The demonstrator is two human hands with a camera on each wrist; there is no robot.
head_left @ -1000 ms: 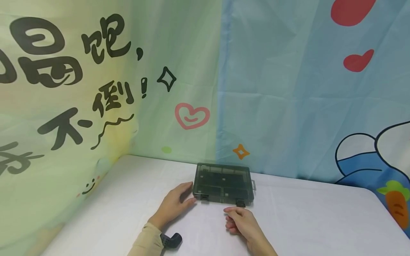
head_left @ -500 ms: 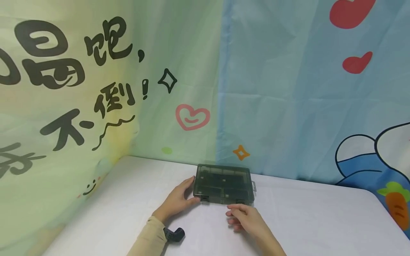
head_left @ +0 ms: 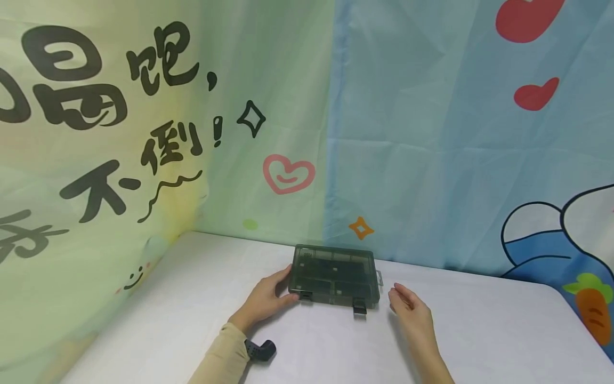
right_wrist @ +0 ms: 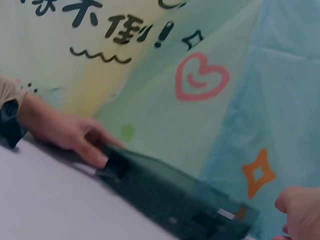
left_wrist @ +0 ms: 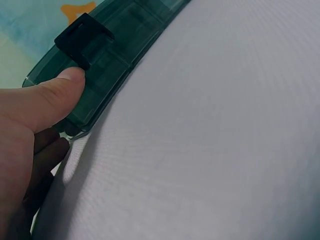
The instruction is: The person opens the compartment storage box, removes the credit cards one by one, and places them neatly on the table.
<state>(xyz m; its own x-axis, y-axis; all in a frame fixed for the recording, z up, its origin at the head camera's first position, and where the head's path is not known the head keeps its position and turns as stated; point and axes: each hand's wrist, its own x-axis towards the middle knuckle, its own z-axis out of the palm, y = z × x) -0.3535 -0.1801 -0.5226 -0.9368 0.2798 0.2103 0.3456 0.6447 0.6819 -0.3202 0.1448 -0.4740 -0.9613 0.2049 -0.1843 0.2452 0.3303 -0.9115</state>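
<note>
A dark green see-through plastic storage box (head_left: 334, 274) with compartments lies near the table's back edge, its lid down. My left hand (head_left: 264, 301) holds its left front corner. In the left wrist view the thumb (left_wrist: 55, 97) presses the front wall beside the left black latch (left_wrist: 82, 40), with the fingers round the side. The right latch (head_left: 359, 306) sticks out from the front wall, swung away from the lid. My right hand (head_left: 414, 317) is to the right of the box, apart from it, holding nothing, with its fingers loosely bent.
The white-covered table (head_left: 479, 325) reaches out to both sides. A printed cloth backdrop (head_left: 408, 160) stands close behind the box. A clear hanging loop (head_left: 380, 278) juts from the box's right side. A dark device (head_left: 260, 351) is strapped to my left wrist.
My left hand has closed in on the box's corner. My right hand went to the right front latch, then moved away right and up. That latch now sticks out further.
</note>
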